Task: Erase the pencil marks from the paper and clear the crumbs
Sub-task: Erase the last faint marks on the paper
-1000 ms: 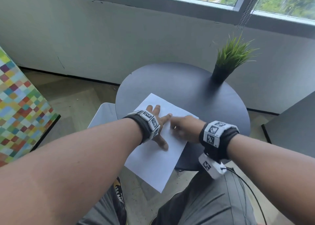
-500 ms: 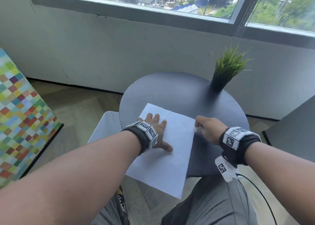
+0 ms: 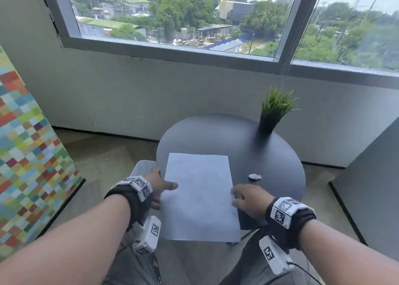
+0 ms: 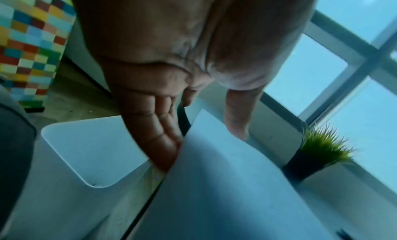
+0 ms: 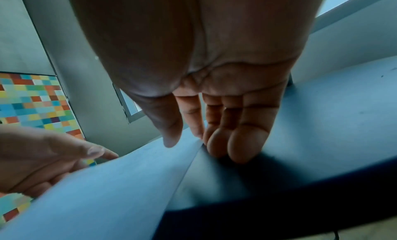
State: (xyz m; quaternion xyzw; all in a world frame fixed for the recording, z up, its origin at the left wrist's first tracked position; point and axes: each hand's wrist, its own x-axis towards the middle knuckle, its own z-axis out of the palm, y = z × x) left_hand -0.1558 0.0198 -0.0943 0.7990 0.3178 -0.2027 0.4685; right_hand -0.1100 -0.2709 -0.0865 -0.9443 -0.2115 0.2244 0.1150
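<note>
A white sheet of paper (image 3: 200,196) lies squared on the round dark table (image 3: 216,133), its near end overhanging the edge. My left hand (image 3: 159,187) pinches the sheet's left edge, thumb on top and fingers beneath; the left wrist view shows the paper (image 4: 225,184) bowed upward at that hand (image 4: 163,124). My right hand (image 3: 248,198) pinches the right edge, and the right wrist view shows its thumb over the paper (image 5: 107,192) with the fingers (image 5: 236,141) at the edge. A small white eraser (image 3: 254,176) lies loose on the table right of the sheet.
A white bin (image 3: 141,168) stands open on the floor just left of the table, under my left hand (image 5: 43,155). A potted grass plant (image 3: 274,110) sits at the table's far right. A multicoloured panel (image 3: 26,155) stands left; a grey wall and window are behind.
My right hand has left the eraser on the table and taken the paper's right edge. My left hand went from pressing flat on the sheet to pinching its left edge. The sheet turned straight.
</note>
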